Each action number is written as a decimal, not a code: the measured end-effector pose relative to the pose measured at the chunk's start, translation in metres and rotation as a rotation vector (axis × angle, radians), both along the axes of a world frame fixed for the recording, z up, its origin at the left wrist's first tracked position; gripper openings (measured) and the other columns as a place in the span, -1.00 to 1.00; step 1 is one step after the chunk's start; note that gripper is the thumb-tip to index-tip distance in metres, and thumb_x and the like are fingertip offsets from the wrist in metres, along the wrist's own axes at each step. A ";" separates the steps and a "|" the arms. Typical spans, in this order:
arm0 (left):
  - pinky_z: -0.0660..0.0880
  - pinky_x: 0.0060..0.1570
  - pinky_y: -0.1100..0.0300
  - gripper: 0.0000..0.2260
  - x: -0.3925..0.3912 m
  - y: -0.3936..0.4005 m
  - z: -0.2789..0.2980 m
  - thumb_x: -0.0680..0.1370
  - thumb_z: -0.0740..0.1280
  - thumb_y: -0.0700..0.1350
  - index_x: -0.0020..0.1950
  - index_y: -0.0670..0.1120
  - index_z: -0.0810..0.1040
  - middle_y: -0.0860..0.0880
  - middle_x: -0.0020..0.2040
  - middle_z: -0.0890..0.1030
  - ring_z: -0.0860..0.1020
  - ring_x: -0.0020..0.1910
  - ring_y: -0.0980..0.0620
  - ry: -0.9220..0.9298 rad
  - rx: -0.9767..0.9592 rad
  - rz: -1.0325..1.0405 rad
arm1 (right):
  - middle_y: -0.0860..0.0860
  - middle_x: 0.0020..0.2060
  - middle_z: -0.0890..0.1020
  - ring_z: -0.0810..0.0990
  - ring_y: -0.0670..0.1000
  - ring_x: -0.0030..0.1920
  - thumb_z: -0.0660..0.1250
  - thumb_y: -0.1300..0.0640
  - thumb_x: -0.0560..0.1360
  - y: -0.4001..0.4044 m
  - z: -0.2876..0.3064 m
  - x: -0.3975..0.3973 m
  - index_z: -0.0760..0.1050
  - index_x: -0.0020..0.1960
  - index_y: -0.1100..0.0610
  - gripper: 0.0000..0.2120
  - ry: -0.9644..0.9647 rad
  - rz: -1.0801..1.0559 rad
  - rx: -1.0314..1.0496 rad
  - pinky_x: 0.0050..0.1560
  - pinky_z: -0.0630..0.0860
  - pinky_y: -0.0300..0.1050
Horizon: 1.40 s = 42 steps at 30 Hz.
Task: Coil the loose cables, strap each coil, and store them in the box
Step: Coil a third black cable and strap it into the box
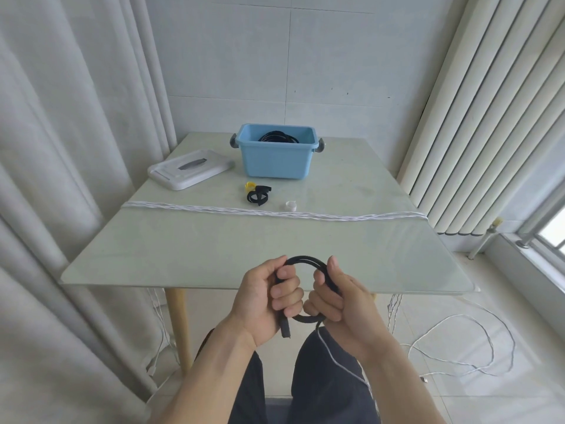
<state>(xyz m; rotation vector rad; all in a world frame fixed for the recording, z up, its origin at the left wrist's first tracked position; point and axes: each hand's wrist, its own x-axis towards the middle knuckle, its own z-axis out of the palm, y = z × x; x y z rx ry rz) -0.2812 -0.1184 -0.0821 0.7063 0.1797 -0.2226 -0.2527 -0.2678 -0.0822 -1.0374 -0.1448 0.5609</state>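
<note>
Both hands raised just off the near edge of the bench (183,252), over the lap. Left hand (269,298) curled tight round the left side of a small black cable coil (305,260), a blunt black plug end poking out below the fist. Right hand (342,304) clamped on the coil's right side, fingers wrapped over the strands, thumb up along the loop. Coil round, matte, several turns thick, upper arc showing between the two thumbs. Thin white cable (339,359) trailing down from beneath the right hand across dark trousers. Bench top pale green, glossy, rounded at the corners, broad bare stretch between the near edge and a twisted white cord (214,208) stretched straight across from side to side. Beyond the cord, near the middle: black straps (258,195) in a loose heap, a yellow piece (249,186) touching them, a small white cap (290,205) just to the right. Far back, blue plastic box (275,163), open-topped, grey handles, black coiled cable (276,137) inside. White flat lid (189,168) beside the box on the left. More white cable (458,341) looped loosely on the tiled floor to the right. Curtains close on both sides.
</note>
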 end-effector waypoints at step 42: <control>0.07 -0.63 0.24 -0.60 0.009 0.055 0.009 0.65 0.04 0.04 -0.36 -0.04 0.29 0.07 -0.49 0.12 0.08 -0.61 0.11 0.009 -0.232 0.587 | -0.13 -0.47 0.48 0.44 -0.12 -0.47 0.46 -0.21 0.42 -0.028 0.025 0.009 0.60 -0.20 0.03 -0.70 -0.546 0.232 -1.181 -0.38 0.36 -0.31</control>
